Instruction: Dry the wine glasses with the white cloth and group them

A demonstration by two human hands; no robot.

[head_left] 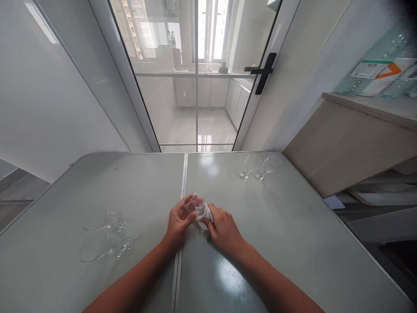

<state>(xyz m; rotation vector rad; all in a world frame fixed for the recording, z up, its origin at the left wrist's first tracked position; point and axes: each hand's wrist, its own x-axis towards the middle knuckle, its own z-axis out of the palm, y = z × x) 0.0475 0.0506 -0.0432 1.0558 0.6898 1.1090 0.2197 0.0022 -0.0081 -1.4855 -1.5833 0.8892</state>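
Over the middle of the grey table [293, 243], both of my hands are closed around a clear wine glass [193, 202]. My left hand [177, 221] grips the bowl of the glass from the left. My right hand [223, 228] presses a white cloth [204, 213] against the glass from the right. The stem and foot of the glass are hidden by the cloth and my fingers.
Two clear wine glasses [106, 237] lie on their sides at the left of the table. Two more glasses [259, 167] stand upright at the far right. A glass sliding door [195, 74] is beyond the table, a wooden counter [352, 134] to the right.
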